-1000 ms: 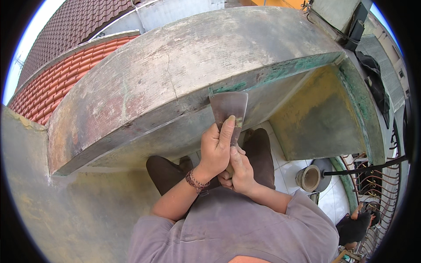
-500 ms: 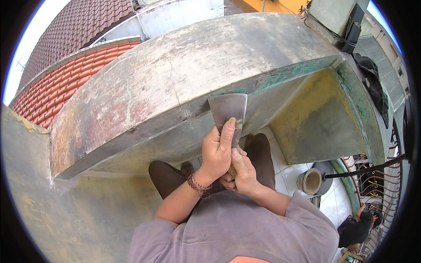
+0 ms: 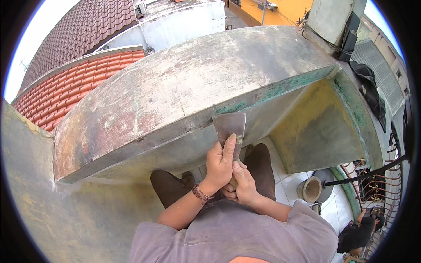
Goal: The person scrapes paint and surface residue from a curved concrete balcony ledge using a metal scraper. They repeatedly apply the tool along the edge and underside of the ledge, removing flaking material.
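In both hands I hold a wide scraper (image 3: 230, 125) with a flat metal blade pointing up and away from me. My left hand (image 3: 218, 165) is closed high on it, thumb lying along the blade's lower part, a braided bracelet at the wrist. Lower down, my right hand (image 3: 242, 184) wraps the handle, which is mostly hidden by fingers. The blade's broad end overlaps the lower part of the front edge of a worn concrete ledge (image 3: 201, 81); whether it touches is unclear. Green paint patches (image 3: 280, 90) mark that edge, right of the blade.
A yellowish panel (image 3: 318, 131) stands under the ledge at right. A round pot (image 3: 309, 189) sits on the white tiled floor, near a curved metal railing (image 3: 392, 182). Another person (image 3: 357, 232) in dark clothing is at lower right. Red roof tiles (image 3: 83, 83) lie beyond the ledge.
The scraper and both hands have drawn slightly toward me, uncovering more green paint on the ledge's edge. My view has tilted up a little. Both grips stay the same.
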`<state>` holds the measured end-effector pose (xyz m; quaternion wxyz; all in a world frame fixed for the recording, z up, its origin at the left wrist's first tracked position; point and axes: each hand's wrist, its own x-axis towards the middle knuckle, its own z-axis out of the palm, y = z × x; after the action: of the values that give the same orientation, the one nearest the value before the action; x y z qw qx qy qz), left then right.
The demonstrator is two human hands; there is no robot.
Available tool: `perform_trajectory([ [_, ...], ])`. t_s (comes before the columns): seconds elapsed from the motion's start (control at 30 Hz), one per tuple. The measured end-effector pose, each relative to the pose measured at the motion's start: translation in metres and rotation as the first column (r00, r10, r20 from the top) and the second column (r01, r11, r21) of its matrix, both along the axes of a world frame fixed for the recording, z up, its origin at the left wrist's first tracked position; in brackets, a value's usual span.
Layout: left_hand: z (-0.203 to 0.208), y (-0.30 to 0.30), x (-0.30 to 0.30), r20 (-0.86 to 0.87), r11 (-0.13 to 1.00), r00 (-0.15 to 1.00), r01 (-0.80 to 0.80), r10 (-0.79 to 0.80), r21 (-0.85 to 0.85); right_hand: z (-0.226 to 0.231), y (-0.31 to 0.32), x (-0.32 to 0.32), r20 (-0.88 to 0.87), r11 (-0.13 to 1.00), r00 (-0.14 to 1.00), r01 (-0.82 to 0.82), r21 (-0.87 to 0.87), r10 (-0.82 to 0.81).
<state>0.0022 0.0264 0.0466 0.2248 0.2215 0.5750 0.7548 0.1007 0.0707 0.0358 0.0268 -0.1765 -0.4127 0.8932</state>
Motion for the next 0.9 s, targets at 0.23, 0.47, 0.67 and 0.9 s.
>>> perform_trajectory([
  [0.23, 0.012, 0.0, -0.007, -0.024, 0.997, 0.999, 0.045, -0.044, 0.063, 0.006, 0.004, -0.007, -0.041, 0.997, 0.999, -0.002, 0.078, 0.006],
  [0.47, 0.016, 0.001, -0.008, -0.042, 0.999, 0.998, 0.044, -0.043, 0.03, 0.005, 0.005, -0.006, -0.095, 1.0, 0.995, -0.002, 0.024, 0.004],
  [0.67, 0.003, 0.0, -0.003, 0.015, 1.0, 0.999, 0.029, -0.029, -0.009, 0.006, -0.001, -0.002, -0.018, 0.998, 1.0, 0.009, 0.064, -0.008],
  [0.9, 0.017, 0.0, -0.004, -0.008, 0.999, 1.0, 0.03, -0.029, 0.015, 0.01, 0.006, -0.006, -0.086, 0.999, 0.996, 0.004, 0.05, 0.001],
])
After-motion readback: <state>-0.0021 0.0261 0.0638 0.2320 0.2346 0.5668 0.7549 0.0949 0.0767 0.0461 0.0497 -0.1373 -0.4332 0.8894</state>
